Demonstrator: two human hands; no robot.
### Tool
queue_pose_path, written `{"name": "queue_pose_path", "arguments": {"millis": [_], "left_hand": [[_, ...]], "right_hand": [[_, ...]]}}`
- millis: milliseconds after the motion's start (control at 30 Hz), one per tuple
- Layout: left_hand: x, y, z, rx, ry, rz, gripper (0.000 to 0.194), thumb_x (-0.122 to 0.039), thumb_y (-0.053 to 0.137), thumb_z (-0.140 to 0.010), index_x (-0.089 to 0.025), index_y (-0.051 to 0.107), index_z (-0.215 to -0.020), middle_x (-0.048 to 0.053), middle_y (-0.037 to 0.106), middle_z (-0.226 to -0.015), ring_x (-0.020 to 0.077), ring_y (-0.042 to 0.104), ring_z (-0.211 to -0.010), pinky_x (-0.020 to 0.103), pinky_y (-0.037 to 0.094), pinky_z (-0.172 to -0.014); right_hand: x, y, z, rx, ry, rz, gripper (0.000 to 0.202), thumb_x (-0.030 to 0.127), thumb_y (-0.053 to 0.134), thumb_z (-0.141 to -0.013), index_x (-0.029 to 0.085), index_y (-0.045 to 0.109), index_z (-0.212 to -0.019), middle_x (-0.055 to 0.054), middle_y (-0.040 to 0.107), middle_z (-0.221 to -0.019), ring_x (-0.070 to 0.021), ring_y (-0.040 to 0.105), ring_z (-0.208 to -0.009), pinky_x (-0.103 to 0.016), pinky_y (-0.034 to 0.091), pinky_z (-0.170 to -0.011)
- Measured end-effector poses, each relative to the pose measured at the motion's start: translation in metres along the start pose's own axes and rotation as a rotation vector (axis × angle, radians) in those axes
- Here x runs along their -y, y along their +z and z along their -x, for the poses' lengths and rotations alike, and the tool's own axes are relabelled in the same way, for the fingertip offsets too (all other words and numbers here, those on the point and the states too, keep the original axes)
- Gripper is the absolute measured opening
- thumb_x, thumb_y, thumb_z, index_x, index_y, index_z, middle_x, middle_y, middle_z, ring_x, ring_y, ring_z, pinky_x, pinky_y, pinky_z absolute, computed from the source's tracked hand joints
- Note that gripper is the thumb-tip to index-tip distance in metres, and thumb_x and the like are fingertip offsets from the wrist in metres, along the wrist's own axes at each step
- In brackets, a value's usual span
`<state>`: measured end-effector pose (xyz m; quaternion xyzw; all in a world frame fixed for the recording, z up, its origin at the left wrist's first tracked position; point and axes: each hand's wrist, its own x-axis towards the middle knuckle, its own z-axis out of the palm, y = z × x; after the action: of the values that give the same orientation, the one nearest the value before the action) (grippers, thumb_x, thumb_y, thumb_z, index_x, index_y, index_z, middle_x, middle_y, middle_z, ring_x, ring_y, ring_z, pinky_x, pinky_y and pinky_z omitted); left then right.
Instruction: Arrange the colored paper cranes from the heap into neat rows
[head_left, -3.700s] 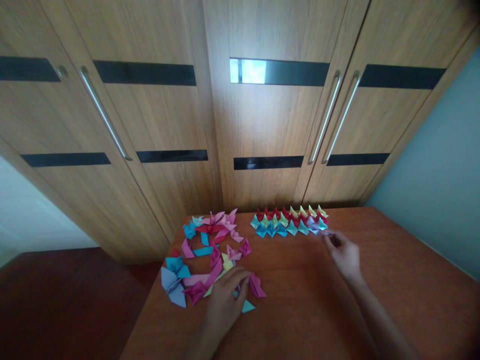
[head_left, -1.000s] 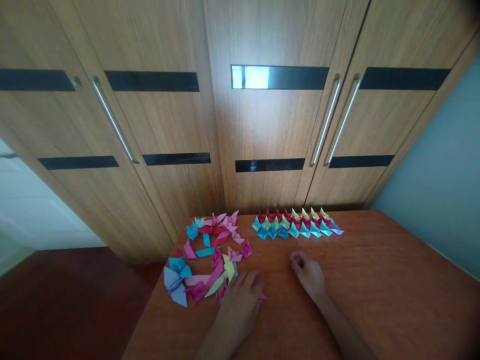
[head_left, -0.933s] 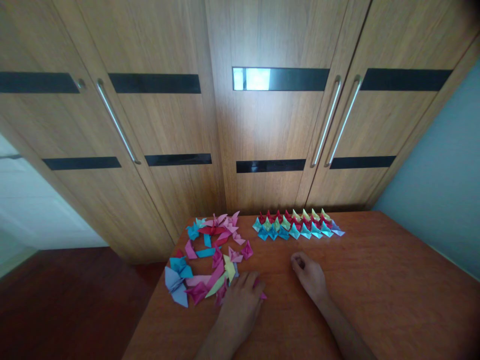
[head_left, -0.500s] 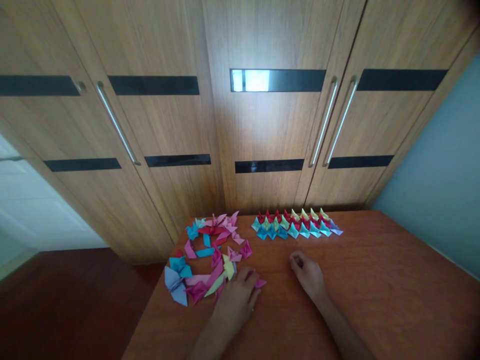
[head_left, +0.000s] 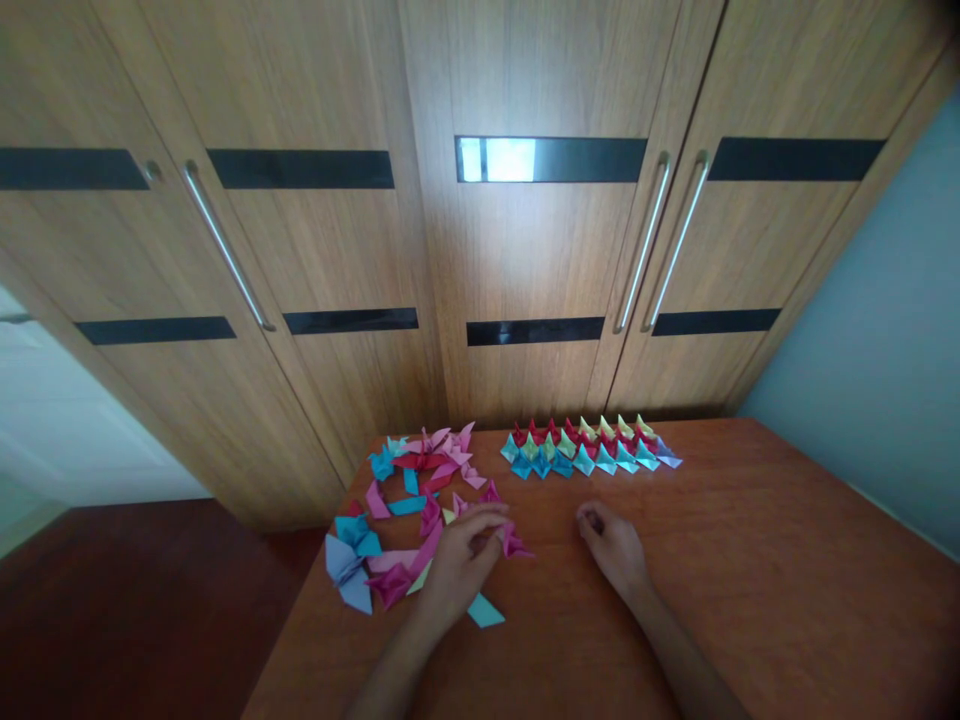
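My left hand (head_left: 459, 562) is pinched on a magenta origami crane (head_left: 515, 542) at the right edge of a loose pile of folded paper birds. Below that hand a light teal folded paper piece (head_left: 486, 611) lies on the table. Pink, blue, red and pale yellow birds make up the pile, among them a lavender origami crane (head_left: 348, 573) at its left. My right hand (head_left: 616, 548) rests on the table with its fingers curled in, and nothing shows in them. Beyond it stand several origami pieces in tight rows (head_left: 585, 448), in red, yellow, green and blue.
The brown wooden table (head_left: 780, 560) backs onto a tall wooden wardrobe (head_left: 525, 260) with metal handles and black strips. A pale blue wall (head_left: 877, 380) runs along the right. The dark floor (head_left: 150, 600) shows past the table's left edge.
My left hand has shifted slightly up and left, with the magenta crane now at its fingertips. The light teal piece has come into sight below it. My right hand stays put.
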<state>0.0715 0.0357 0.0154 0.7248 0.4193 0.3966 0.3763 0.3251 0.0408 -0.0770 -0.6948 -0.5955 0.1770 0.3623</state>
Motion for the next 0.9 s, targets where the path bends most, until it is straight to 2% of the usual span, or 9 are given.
{"name": "queue_pose_path", "arguments": {"millis": [133, 267, 367, 467, 700, 800, 900], "left_hand": [[0.001, 0.006, -0.003, -0.074, -0.029, 0.109, 0.019, -0.028, 0.054, -0.084, -0.019, 0.07, -0.091, 0.007, 0.069, -0.098, 0.0218, 0.062, -0.097, 0.034, 0.046, -0.088], [0.013, 0.021, 0.002, -0.124, -0.172, 0.298, 0.021, -0.035, 0.063, -0.078, -0.017, 0.069, -0.086, 0.005, 0.069, -0.086, 0.0199, 0.063, -0.082, 0.03, 0.05, -0.075], [0.026, 0.034, 0.008, -0.133, -0.305, 0.452, 0.026, -0.038, 0.069, -0.07, -0.015, 0.068, -0.083, 0.005, 0.07, -0.079, 0.0198, 0.065, -0.077, 0.029, 0.051, -0.073], [0.034, 0.045, 0.015, -0.124, -0.354, 0.548, 0.029, -0.038, 0.073, -0.067, -0.015, 0.067, -0.083, 0.005, 0.07, -0.079, 0.0203, 0.065, -0.079, 0.03, 0.051, -0.074], [0.034, 0.063, 0.022, -0.097, -0.333, 0.521, 0.022, -0.033, 0.069, -0.071, -0.015, 0.065, -0.083, 0.006, 0.07, -0.081, 0.0196, 0.066, -0.078, 0.029, 0.052, -0.074], [0.036, 0.061, 0.017, -0.109, -0.319, 0.459, 0.019, -0.032, 0.067, -0.072, -0.016, 0.065, -0.082, 0.006, 0.071, -0.084, 0.0204, 0.066, -0.08, 0.03, 0.052, -0.075], [0.041, 0.054, 0.012, -0.149, -0.302, 0.4, 0.019, -0.032, 0.065, -0.073, -0.016, 0.065, -0.083, 0.006, 0.071, -0.087, 0.0214, 0.066, -0.083, 0.032, 0.051, -0.078]], "right_hand": [[0.001, 0.0, 0.0, 0.001, 0.003, -0.009, 0.022, 0.038, 0.043, -0.082, 0.025, 0.06, -0.077, 0.001, 0.065, -0.066, -0.0176, 0.061, -0.063, -0.025, 0.041, -0.059], [0.0, -0.001, 0.0, 0.006, 0.011, -0.037, 0.023, 0.04, 0.044, -0.082, 0.025, 0.06, -0.077, 0.0, 0.065, -0.068, -0.0179, 0.061, -0.063, -0.025, 0.042, -0.059], [0.002, -0.002, 0.001, 0.008, -0.021, -0.15, 0.025, 0.042, 0.046, -0.084, 0.023, 0.061, -0.078, 0.0, 0.063, -0.066, -0.0174, 0.059, -0.063, -0.026, 0.043, -0.061], [0.01, -0.002, 0.006, 0.062, -0.066, -0.316, 0.03, 0.047, 0.048, -0.084, 0.02, 0.063, -0.082, 0.0, 0.061, -0.066, -0.0169, 0.058, -0.063, -0.026, 0.043, -0.062], [0.029, -0.002, 0.018, 0.289, -0.027, -0.641, 0.043, 0.057, 0.047, -0.084, 0.018, 0.065, -0.09, 0.0, 0.055, -0.063, -0.0136, 0.05, -0.058, -0.023, 0.038, -0.053], [0.029, -0.002, 0.02, 0.313, -0.048, -0.702, 0.045, 0.057, 0.043, -0.086, 0.018, 0.065, -0.091, 0.001, 0.051, -0.06, -0.0128, 0.047, -0.056, -0.023, 0.035, -0.051], [0.031, -0.003, 0.021, 0.323, -0.089, -0.669, 0.045, 0.057, 0.044, -0.086, 0.018, 0.065, -0.094, 0.001, 0.052, -0.063, -0.0134, 0.049, -0.059, -0.023, 0.038, -0.054]]}}
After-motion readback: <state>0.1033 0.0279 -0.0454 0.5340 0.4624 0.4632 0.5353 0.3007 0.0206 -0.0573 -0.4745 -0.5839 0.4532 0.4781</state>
